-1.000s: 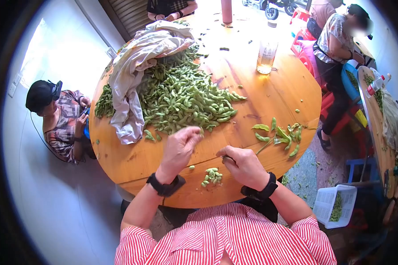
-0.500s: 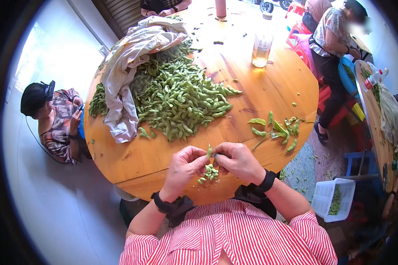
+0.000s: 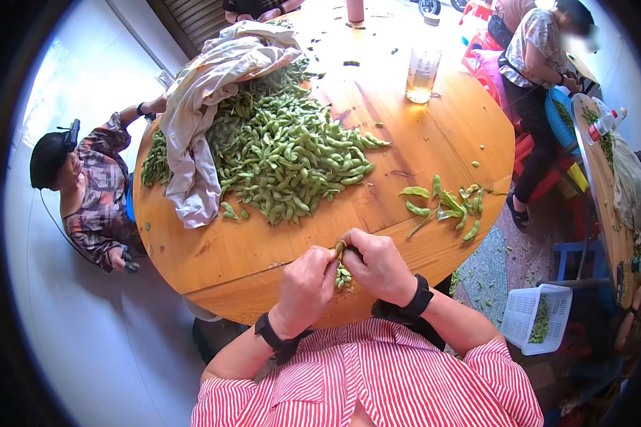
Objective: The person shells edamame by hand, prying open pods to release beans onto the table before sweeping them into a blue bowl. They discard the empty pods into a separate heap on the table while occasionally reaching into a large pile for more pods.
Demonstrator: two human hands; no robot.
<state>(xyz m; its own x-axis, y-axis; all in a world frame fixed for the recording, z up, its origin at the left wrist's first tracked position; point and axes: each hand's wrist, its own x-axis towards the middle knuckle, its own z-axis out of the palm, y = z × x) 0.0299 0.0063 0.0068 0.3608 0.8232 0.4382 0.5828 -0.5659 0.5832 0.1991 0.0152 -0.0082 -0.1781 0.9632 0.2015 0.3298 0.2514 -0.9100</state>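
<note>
My left hand [image 3: 308,288] and my right hand [image 3: 379,267] meet near the front edge of the round wooden table [image 3: 221,267]. Both have their fingertips pinched round one bean pod [image 3: 340,248], held between them. Just below the fingers, partly hidden by them, lies a small heap of shelled beans [image 3: 343,278] on the wood. Beyond my hands is a large pile of green pods [image 3: 285,153], partly covered by a pale cloth [image 3: 196,135]. Several loose and opened pods [image 3: 452,206] lie to the right.
A bottle with amber liquid [image 3: 421,75] stands at the back right. A person [image 3: 96,185] at the left reaches to the table edge. Another person [image 3: 538,64] stands at the right. A white basket [image 3: 536,320] is on the floor at the lower right.
My hands have come closer together, covering more of the shelled beans, and the pod is now tucked between the fingertips. The person at the left has raised an arm to the table edge.
</note>
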